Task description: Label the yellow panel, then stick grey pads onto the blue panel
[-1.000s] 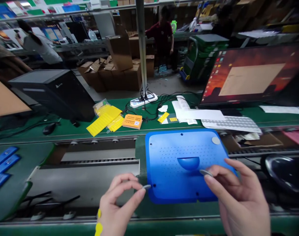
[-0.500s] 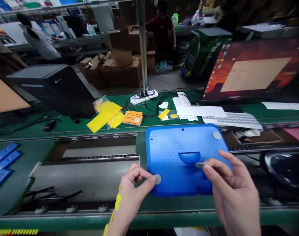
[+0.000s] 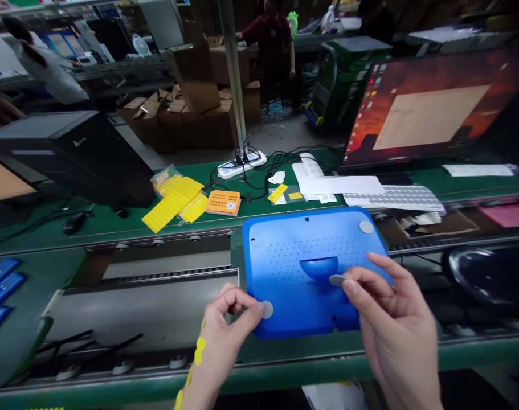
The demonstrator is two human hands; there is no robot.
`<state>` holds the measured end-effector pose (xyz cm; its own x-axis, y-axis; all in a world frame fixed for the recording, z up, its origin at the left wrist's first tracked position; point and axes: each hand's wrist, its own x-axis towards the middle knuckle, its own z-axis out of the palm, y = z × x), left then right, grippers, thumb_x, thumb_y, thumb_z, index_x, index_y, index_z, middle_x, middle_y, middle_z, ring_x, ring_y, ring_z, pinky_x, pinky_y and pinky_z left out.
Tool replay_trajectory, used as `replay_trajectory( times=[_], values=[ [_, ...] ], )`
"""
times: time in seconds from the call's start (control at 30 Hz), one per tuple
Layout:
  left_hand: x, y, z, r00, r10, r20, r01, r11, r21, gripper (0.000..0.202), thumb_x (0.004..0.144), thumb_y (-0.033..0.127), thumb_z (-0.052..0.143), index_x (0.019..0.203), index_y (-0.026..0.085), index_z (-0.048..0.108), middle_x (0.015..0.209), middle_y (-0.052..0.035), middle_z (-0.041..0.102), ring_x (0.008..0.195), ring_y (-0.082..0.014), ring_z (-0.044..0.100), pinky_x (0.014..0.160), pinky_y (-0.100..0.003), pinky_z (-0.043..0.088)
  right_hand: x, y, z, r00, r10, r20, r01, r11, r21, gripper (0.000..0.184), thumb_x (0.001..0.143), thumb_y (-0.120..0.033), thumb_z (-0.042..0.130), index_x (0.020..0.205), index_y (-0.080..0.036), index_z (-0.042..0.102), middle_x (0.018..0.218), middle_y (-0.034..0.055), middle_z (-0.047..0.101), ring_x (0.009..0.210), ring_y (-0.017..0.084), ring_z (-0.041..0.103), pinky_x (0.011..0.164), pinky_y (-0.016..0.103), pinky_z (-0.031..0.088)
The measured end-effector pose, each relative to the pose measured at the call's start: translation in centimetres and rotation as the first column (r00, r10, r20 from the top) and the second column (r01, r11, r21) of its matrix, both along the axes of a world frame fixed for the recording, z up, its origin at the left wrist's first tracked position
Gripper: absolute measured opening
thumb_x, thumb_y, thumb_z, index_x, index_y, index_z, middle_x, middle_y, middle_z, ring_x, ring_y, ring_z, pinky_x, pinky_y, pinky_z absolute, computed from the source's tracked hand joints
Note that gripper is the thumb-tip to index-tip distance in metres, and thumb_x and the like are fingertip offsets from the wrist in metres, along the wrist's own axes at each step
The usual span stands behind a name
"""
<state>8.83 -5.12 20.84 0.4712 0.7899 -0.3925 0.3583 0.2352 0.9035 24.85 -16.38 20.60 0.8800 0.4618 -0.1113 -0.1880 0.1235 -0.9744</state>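
blue panel (image 3: pixel 302 267) lying flat at lower centre of frame | left hand (image 3: pixel 229 324) pinching a grey pad (image 3: pixel 267 310) onto its lower-left corner | right hand (image 3: pixel 391 330) gripping a second grey pad (image 3: pixel 336 280) just below the panel's middle recess

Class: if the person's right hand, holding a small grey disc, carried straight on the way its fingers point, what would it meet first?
Probably the blue panel, near its raised half-round bump; the right hand and its grey disc hover just above it, though height is unclear.

Factory assembly line: conveyor belt (image 3: pixel 148 313), stacked cartons (image 3: pixel 191 114).
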Motion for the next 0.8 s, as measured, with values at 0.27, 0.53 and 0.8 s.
replay_trajectory(
  times=[0.27,0.53,0.8],
  values=[
    [-0.4,0.2,-0.4,0.991,-0.082,-0.109,0.100,0.980,0.171,0.027,0.072,0.040,0.064,0.057,0.020,0.056,0.067,0.0008,0.042,0.067,-0.0152,0.043,0.067,-0.029,0.037,0.0,0.2,0.0,1.000,-0.024,0.007,0.024,1.000,-0.020,0.046,0.070,-0.021,0.074,0.112,-0.025,0.055,0.082,-0.0005,0.066,0.073,0.014,0.061,0.061,0.024,0.050],
    [0.0,0.2,0.8,0.905,-0.113,-0.410,0.319,0.818,0.478,0.024,0.077,0.038,0.057,0.062,0.021,0.050,0.068,0.0015,0.047,0.070,-0.0174,0.046,0.069,-0.034,0.034,-0.2,0.0,0.3,1.000,0.001,0.026,0.000,0.998,-0.056,0.045,0.068,-0.024,0.076,0.108,-0.025,0.055,0.079,-0.0013,0.065,0.072,0.015,0.060,0.061,0.027,0.047],
    [-1.0,1.9,-0.1,0.971,-0.138,-0.196,0.212,0.876,0.432,0.047,0.076,0.041,0.063,0.117,0.029,0.044,0.126,-0.0050,0.045,0.116,-0.0258,0.044,0.092,-0.040,0.039,0.2,4.9,2.0,0.930,0.307,0.202,-0.245,0.928,-0.283,0.035,0.074,-0.037,0.069,0.103,-0.025,0.053,0.075,-0.0012,0.064,0.069,0.017,0.053,0.065,0.033,0.038]
  ],
)
